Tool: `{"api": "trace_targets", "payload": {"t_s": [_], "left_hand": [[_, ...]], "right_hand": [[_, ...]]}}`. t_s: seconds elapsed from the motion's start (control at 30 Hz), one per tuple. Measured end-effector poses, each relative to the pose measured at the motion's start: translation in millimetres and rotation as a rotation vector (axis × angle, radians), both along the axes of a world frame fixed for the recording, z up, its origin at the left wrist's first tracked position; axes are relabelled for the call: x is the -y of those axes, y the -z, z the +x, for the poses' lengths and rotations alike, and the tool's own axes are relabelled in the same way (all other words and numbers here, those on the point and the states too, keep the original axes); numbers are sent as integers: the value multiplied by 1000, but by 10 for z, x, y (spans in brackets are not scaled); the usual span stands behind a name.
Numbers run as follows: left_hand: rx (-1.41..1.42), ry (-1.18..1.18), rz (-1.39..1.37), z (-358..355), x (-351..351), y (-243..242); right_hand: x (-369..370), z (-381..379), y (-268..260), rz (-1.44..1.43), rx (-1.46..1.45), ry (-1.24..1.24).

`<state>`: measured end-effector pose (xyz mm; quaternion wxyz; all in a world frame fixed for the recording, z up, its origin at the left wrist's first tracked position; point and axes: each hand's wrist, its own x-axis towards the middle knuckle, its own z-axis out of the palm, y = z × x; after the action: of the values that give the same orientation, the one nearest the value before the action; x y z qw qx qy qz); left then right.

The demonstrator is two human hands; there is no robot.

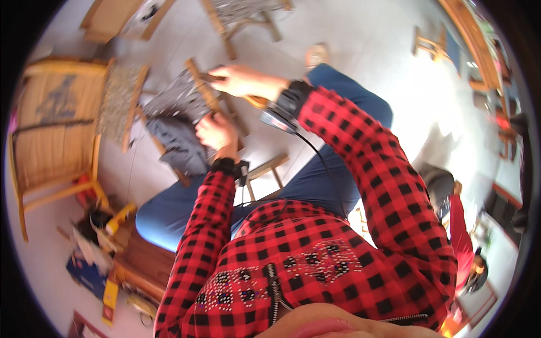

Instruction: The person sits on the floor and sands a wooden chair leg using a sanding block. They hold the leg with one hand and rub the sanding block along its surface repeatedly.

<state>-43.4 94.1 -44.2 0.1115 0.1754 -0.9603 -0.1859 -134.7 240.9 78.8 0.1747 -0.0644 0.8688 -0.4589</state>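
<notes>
In front of me a wooden stool frame (204,91) stands tilted, with grey fabric strips (177,95) stretched across it. My left hand (217,133) is curled at the near part of its round rail, gripping it, beside a bunched dark grey cloth (179,141) that hangs over the frame. My right hand (243,80), farther along the same rail, is closed around a tool (255,101) with an orange-brown handle. A dark piece shows at the fingertips; motion blur hides what kind of tool this is.
A low wooden stool (268,167) stands between my legs. A bamboo chair (57,114) and a woven-seat stool (120,103) are at the left. Another strip-covered frame (241,10) stands ahead. A brown wooden chest (141,268) with bags lies lower left. Another person (460,228) sits at the right.
</notes>
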Motion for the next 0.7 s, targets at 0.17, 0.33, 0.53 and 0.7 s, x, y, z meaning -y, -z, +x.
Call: {"api": "trace_targets", "payload": {"t_s": [0.17, 0.33, 0.53, 0.7], "left_hand": [[-28, 4, -86, 121, 164, 87], [9, 6, -45, 125, 173, 100], [69, -2, 16, 115, 86, -147], [146, -17, 75, 135, 89, -179]], "right_hand": [[-187, -799, -864, -259, -170, 81], [1, -799, -693, -516, 54, 180], [334, 396, 491, -329, 153, 335], [549, 863, 722, -10, 182, 242]]}}
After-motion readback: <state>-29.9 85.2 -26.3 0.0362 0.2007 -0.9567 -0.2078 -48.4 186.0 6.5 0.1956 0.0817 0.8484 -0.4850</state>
